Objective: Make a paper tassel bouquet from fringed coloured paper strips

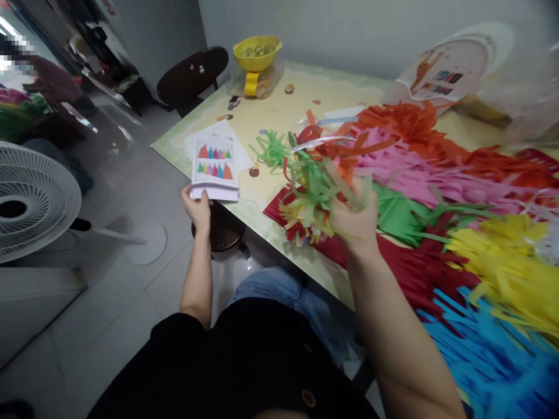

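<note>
Your left hand (197, 206) pinches the lower end of the printed card (213, 160), thumb uppermost, at the edge of the table (271, 119); your right hand (357, 218) is curled around green paper strips (311, 181), above the dark red fringe (421, 267); blur obscures how tightly.

Fringed paper tassels (402, 166) spread over the surface (305, 93) at right, a printed sheet (215, 160) held at its near-left edge, a wristwatch (234, 103) laid beyond, a fruit bowl (257, 62) set farther back, a chair (192, 75) to its left, a pedestal fan (48, 180) at far left.
</note>
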Demonstrator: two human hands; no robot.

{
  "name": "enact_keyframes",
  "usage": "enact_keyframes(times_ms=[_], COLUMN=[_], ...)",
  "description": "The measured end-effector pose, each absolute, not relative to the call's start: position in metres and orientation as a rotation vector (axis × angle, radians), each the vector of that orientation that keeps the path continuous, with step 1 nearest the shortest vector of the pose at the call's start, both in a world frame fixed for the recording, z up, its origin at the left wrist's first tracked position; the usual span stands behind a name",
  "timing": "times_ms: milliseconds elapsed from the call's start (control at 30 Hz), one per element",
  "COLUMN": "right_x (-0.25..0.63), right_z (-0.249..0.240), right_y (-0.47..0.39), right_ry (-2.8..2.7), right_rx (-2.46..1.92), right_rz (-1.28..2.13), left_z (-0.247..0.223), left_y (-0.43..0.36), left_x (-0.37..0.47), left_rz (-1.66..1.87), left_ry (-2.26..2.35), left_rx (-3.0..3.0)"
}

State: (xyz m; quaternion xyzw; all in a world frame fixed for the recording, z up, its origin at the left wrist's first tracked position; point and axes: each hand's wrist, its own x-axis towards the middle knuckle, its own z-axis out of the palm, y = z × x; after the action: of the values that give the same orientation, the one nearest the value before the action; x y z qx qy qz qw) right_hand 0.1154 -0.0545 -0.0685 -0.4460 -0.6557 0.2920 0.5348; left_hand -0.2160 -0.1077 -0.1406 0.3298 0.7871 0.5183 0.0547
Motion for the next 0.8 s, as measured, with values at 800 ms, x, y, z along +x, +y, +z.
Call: enact_keyframes(times_ms=[800], right_x=[0.036], right_z=[-0.064], right_y=[-0.074], right_ry=[-2.666], right_rx=[-1.483], right_rz=[0.448], left_z=[-0.050], left_y=[-0.039], left_x=[-0.147], left_rz=[-0.169], left_ry=[2.264], left_rx=[2.203])
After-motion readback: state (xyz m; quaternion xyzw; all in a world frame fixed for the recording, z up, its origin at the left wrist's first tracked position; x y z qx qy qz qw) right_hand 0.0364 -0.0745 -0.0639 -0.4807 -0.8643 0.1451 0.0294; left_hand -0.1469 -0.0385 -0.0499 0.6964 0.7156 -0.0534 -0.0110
